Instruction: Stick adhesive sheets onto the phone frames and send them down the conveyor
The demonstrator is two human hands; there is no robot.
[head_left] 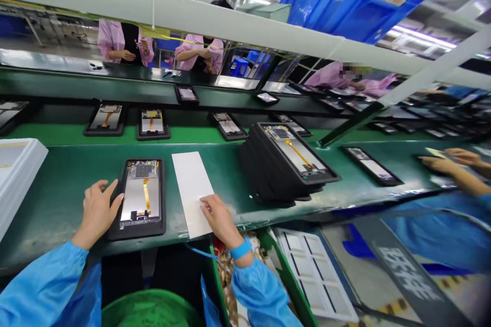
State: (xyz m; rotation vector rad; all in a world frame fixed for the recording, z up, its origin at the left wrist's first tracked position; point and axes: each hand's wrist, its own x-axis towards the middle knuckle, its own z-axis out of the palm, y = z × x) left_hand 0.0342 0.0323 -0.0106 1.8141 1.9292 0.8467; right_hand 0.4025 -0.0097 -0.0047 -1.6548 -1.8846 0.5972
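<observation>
In front of me on the green bench, a tablet with its back off (pixel 132 196) lies in a black tray, its circuit board and an orange ribbon cable showing. My left hand (pixel 97 209) is at the tray's left edge, thumb and fingers spread, the fingertips by its side. To the right of the tray lies a long white sheet (pixel 192 183). The closed fingers of my right hand (pixel 219 217) grip the sheet by its lower right edge; a blue band circles that wrist.
A stack of black trays (pixel 264 173) with an opened tablet on top stands to the right. More trays sit on the green conveyor (pixel 184 137) behind. A white plastic box (pixel 28 173) is at far left. A co-worker's hand (pixel 441 166) works at right.
</observation>
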